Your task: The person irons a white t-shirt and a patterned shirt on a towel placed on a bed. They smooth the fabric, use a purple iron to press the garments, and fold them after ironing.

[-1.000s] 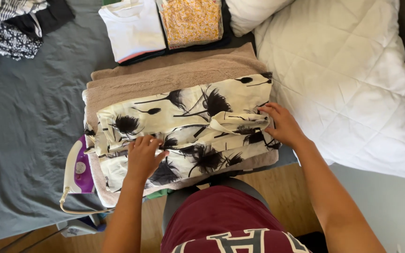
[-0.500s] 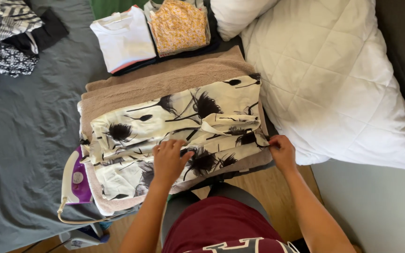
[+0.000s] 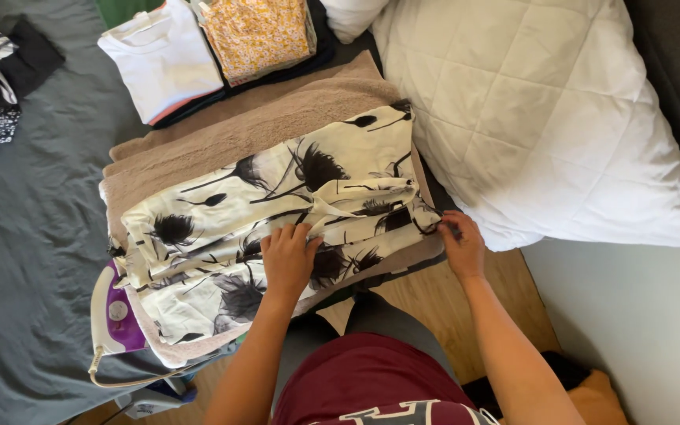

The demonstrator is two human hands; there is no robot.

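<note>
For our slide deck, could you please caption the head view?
Left hand presses a cream, black-flowered garment on a brown towel; right hand pinches its edge.

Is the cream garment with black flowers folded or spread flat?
Partly folded: the cream black-flowered garment has a panel doubled over its middle, left hand pressing it, right hand at its edge, on the brown towel.

Under the fingers [image 3: 297,236] of the left hand [image 3: 289,264] lies a thin, smooth cream garment [image 3: 277,205] of light cloth with black prints, matt and softly creased. Beneath it, the beige towel [image 3: 238,134] looks thick and nubbly. Left of those fingers, the iron [image 3: 112,315] is glossy white and purple plastic. Right of the right hand [image 3: 462,248], the white pillow [image 3: 545,118] is quilted cloth. The floor [image 3: 450,307] is smooth wood.
</note>
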